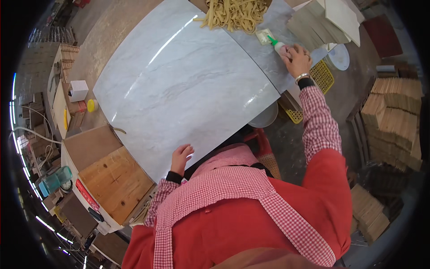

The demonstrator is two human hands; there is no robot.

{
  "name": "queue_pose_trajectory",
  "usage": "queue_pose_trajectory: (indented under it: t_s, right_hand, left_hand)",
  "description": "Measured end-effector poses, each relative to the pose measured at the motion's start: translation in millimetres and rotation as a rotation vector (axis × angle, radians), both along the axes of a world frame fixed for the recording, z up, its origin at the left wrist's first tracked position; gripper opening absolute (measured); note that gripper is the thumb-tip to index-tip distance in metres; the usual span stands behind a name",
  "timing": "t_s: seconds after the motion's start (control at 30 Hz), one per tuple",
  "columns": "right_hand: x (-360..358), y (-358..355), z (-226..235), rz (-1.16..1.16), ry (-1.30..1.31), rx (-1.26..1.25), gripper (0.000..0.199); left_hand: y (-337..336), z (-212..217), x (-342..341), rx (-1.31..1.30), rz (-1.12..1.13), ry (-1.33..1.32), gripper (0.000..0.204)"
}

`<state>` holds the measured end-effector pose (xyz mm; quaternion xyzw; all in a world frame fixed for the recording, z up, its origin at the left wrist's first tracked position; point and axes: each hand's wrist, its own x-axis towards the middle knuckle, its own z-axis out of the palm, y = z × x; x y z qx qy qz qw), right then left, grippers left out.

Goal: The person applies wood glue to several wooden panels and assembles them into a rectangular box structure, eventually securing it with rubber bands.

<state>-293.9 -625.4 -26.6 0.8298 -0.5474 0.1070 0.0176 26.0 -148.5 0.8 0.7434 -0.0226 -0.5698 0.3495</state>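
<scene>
My right hand [297, 61] is closed around a small squeeze bottle [281, 48] with a green nozzle and a pale pinkish body. The bottle lies tilted, its nozzle pointing toward a small cream-coloured square piece [264, 36] on the grey surface. At the near edge of the glossy grey marbled tabletop [174, 85], my left hand [181, 158] has its fingers loosely bent and a little apart, with nothing visible in them. A heap of tan, flat strips [235, 14] lies at the far edge, left of the bottle.
Thin pale sheets [320, 24] are stacked at the far right, near a white round lid [339, 57] and a yellow perforated basket [322, 77]. Left stand a wooden board [115, 184], a yellow-lidded jar [92, 106] and a white box [78, 90]. Wooden pieces [394, 119] are stacked right.
</scene>
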Motion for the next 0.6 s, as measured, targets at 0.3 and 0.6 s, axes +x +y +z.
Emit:
queue_pose_trajectory:
  t_s: [0.3,0.6]
  right_hand:
    - [-36.4,-27.8,-52.0,-0.163,-0.62,0.165,0.037]
    - [40.6,162.0,26.3,0.085,-1.163,0.752,0.044]
  left_hand:
    - [-203.8,-19.7,-61.0,-0.464,-0.662,-0.118,0.039]
    - [-268.1,7.5,-122.0,-0.468,0.015,0.548,0.055]
